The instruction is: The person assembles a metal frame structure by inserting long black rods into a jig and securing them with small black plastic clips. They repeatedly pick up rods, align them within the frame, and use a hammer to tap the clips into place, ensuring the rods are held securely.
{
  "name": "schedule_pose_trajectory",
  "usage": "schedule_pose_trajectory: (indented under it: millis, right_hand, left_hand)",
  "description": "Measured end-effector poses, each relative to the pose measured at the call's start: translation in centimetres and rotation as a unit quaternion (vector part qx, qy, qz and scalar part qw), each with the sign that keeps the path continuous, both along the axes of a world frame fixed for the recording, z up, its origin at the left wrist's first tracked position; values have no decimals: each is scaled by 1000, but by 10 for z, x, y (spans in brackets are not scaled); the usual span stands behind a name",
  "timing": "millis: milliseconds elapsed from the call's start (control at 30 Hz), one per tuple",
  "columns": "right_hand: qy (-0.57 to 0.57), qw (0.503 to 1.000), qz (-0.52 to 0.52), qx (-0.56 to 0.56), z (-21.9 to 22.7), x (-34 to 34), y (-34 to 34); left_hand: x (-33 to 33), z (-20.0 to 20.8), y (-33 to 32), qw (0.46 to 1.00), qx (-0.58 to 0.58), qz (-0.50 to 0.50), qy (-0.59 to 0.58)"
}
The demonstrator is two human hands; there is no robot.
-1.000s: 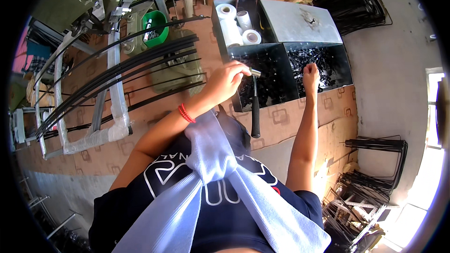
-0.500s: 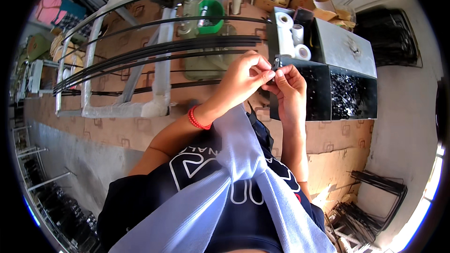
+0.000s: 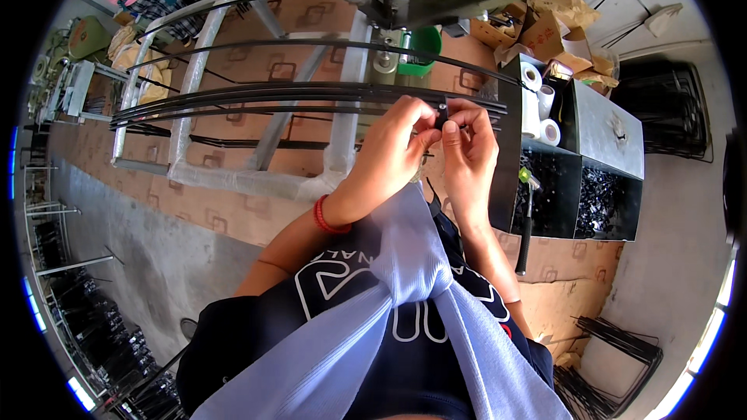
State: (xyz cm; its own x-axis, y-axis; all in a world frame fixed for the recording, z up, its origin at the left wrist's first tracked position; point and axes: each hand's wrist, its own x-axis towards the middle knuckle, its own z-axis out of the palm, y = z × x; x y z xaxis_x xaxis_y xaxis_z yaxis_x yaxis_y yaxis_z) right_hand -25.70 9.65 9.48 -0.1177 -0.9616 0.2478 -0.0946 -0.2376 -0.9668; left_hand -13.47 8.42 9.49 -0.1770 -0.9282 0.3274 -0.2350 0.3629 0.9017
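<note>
1. Hammer (image 3: 527,216), one; green bin (image 3: 422,50), one; white rolls (image 3: 549,132), three ends visible; black part (image 3: 442,112), one.
2. Left hand (image 3: 402,134) and right hand (image 3: 470,146) pinched nearly closed on black part, between fingertips; contact with black rods (image 3: 257,98) unclear.
3. Beneath, brown patterned floor (image 3: 214,204); rightward, grey wall (image 3: 669,194).

A plastic-wrapped silver metal frame (image 3: 257,182) bears long thin black rods (image 3: 288,92); a grey metal bin (image 3: 507,196) holds white rolls (image 3: 531,114) and small black pieces (image 3: 601,206).
</note>
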Motion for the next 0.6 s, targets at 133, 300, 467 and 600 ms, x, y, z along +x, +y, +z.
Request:
schedule_pose_trajectory:
  millis: [133, 300, 467, 600]
  right_hand:
    - [-50, 997, 46, 33, -3, 23, -5]
    - [93, 986, 129, 48, -2, 18, -23]
    - [216, 967, 135, 8, 8, 22, -25]
    - [262, 948, 180, -9, 14, 12, -22]
  left_hand:
    - [21, -8, -6, 999, 38, 9, 13]
    - [48, -13, -19, 988, 140, -63, -28]
    - [63, -27, -23, 958, 267, -103, 26]
    - [79, -14, -28, 982, 96, -70, -146]
